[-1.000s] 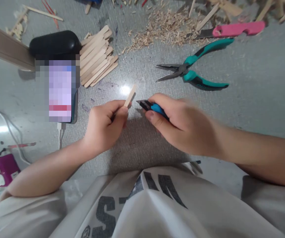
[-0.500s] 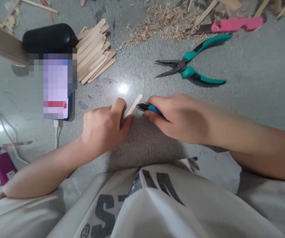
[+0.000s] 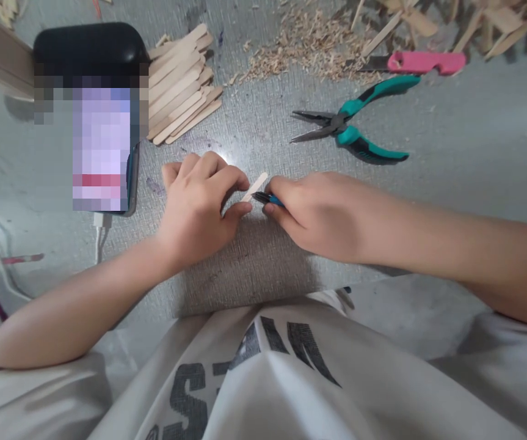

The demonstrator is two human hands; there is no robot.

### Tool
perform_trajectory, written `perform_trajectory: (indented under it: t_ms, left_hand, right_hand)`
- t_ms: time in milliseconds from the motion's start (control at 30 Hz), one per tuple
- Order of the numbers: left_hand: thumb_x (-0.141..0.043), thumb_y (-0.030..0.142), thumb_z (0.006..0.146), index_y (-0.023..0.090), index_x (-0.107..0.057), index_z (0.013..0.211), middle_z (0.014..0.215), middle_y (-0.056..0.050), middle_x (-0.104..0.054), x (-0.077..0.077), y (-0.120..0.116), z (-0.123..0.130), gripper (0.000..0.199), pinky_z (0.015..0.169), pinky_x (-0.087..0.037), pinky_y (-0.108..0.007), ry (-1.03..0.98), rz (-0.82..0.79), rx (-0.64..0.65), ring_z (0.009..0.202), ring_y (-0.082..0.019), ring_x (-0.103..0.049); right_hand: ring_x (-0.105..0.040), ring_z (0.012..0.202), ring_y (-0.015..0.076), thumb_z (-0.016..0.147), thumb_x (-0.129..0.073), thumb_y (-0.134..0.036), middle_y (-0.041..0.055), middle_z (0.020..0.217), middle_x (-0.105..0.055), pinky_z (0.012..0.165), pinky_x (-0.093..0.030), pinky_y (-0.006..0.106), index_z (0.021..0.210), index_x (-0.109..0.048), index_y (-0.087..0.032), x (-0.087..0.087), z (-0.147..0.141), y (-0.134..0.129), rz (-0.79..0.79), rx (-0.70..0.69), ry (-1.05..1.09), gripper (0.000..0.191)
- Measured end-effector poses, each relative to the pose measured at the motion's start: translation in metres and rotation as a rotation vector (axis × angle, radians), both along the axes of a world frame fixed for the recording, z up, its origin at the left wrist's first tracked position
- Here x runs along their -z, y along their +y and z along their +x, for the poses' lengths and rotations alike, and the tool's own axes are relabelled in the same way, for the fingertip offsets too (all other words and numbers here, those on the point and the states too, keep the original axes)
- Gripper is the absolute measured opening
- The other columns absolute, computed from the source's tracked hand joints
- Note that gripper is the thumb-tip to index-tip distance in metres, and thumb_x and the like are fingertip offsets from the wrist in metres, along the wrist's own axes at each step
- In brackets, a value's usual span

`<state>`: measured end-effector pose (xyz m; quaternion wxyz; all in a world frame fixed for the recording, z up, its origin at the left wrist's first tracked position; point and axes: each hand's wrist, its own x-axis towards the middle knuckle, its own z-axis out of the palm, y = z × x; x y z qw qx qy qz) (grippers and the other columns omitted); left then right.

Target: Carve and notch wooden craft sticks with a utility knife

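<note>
Head view: left hand (image 3: 199,205), thumb and forefinger parted at the craft stick's (image 3: 259,182) lower end mid-frame, contact unclear. Right hand (image 3: 320,214) closed round blue-and-black cutter (image 3: 269,198), tip at stick. I'd pinch firmly, fingertips clear of tip. Textured grey tabletop (image 3: 469,146), glare centre; wood shavings (image 3: 309,49) top. Room beyond out of frame.

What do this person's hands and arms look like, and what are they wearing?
The left hand and right hand are bare, without gloves, and no ring or watch shows. The forearms are uncovered too. The person wears a pale, greyish-white top with big dark letters. Where its sleeves end isn't clear.
</note>
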<state>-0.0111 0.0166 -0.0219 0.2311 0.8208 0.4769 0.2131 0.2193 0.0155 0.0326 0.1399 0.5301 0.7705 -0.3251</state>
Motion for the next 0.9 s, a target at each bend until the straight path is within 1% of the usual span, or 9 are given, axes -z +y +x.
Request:
perform_trajectory:
  t_ms: [133,267,400,600,767,900]
  left_hand:
    - [-0.086,0.037,0.097,0.029,-0.081,0.113,0.108,-0.010,-0.074,0.001,-0.001,0.001,0.018,0.098,-0.043,-0.059,0.021,0.016,0.015,0.106,-0.035,-0.063]
    - [-0.074,0.043,0.105,0.029,-0.083,0.119,0.113,-0.012,-0.073,-0.003,0.000,0.003,0.021,0.098,-0.043,-0.060,0.088,0.003,0.034,0.109,-0.037,-0.062]
    - [-0.071,0.037,0.105,0.031,-0.083,0.124,0.118,-0.011,-0.072,-0.007,-0.001,0.005,0.023,0.101,-0.042,-0.060,0.151,-0.047,0.032,0.114,-0.038,-0.061]
    - [-0.071,0.028,0.103,0.035,-0.082,0.131,0.127,-0.011,-0.069,-0.002,-0.001,0.007,0.031,0.103,-0.041,-0.061,0.120,-0.002,0.055,0.119,-0.036,-0.059]
    - [-0.070,0.028,0.105,0.036,-0.085,0.129,0.127,-0.010,-0.067,0.001,0.000,0.008,0.029,0.107,-0.040,-0.063,0.103,0.002,0.062,0.121,-0.035,-0.057]
    - [-0.071,0.028,0.105,0.036,-0.086,0.128,0.127,-0.011,-0.067,0.002,-0.001,0.008,0.029,0.107,-0.040,-0.064,0.098,0.005,0.055,0.121,-0.036,-0.057]
  right_hand:
    - [-0.049,0.060,0.0240,0.111,-0.051,-0.040,0.0105,0.080,-0.071,0.065,-0.021,0.039,0.124,-0.073,-0.017,-0.002,-0.005,0.001,-0.014,-0.012,-0.050,0.034]
    - [-0.058,0.066,0.0270,0.113,-0.043,-0.040,0.0156,0.092,-0.078,0.065,-0.023,0.039,0.137,-0.070,-0.014,-0.004,-0.007,0.001,-0.018,-0.058,-0.127,0.044]
    - [-0.065,0.071,0.0289,0.115,-0.038,-0.038,0.0169,0.099,-0.082,0.065,-0.027,0.039,0.140,-0.069,-0.015,-0.008,-0.011,0.001,-0.019,-0.073,-0.172,0.046]
    - [-0.068,0.073,0.0296,0.116,-0.039,-0.038,0.0182,0.099,-0.082,0.064,-0.031,0.039,0.137,-0.070,-0.014,-0.012,-0.015,0.001,-0.044,-0.053,-0.213,0.045]
    - [-0.069,0.074,0.0295,0.117,-0.039,-0.035,0.0194,0.102,-0.082,0.065,-0.031,0.038,0.141,-0.069,-0.012,-0.019,-0.017,0.002,-0.074,-0.058,-0.231,0.045]
    - [-0.068,0.074,0.0291,0.117,-0.040,-0.035,0.0189,0.100,-0.082,0.065,-0.031,0.038,0.139,-0.069,-0.012,-0.020,-0.018,0.002,-0.061,-0.069,-0.235,0.044]
